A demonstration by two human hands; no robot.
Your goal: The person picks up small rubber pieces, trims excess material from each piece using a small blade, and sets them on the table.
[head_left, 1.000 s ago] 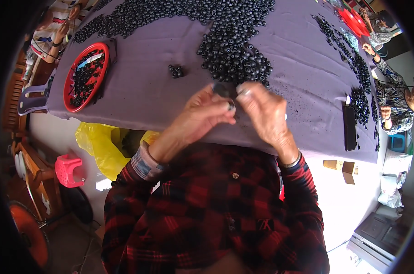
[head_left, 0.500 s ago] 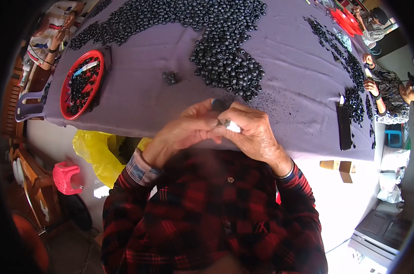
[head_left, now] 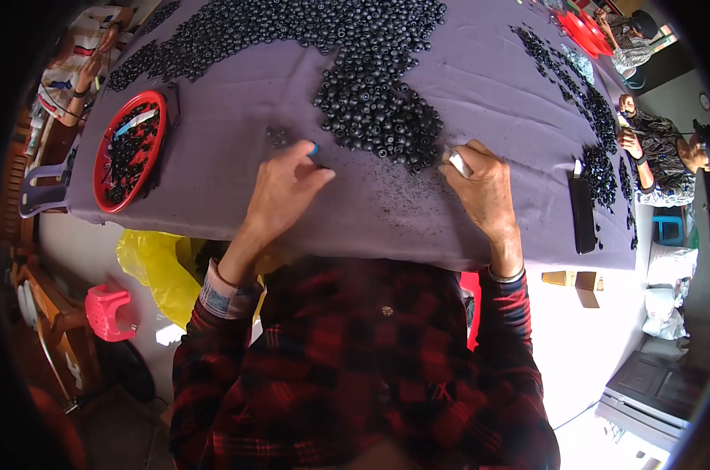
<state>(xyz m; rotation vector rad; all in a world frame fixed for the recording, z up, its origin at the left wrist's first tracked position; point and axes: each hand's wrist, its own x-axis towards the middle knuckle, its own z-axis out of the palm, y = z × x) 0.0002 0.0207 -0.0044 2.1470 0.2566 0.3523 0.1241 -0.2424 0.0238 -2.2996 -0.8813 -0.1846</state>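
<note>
My left hand [head_left: 286,186] is over the purple cloth, thumb and forefinger apart, with nothing visible between them. A blue band wraps one fingertip. Just beyond it lies a small, slightly blurred cluster of black ring-like pieces [head_left: 277,137]. Closed around a small white object [head_left: 460,164], my right hand [head_left: 484,184] is at the near right edge of the main heap; most of what it grips is hidden by the fingers. That heap of round black pieces with holes [head_left: 378,117] stretches from the middle to the far left. Black crumbs [head_left: 406,192] are scattered between my hands.
A red basin [head_left: 102,168] with black bits and a light-coloured tool stands at the left. Dark scraps [head_left: 601,168] and a long black object [head_left: 582,211] lie at the right. A yellow bag [head_left: 155,266] hangs below the table edge. Other people sit at the left and right sides.
My hands, together before, have moved apart and farther onto the table. The left went toward the small cluster, the right to the heap's near edge, still gripping the white object.
</note>
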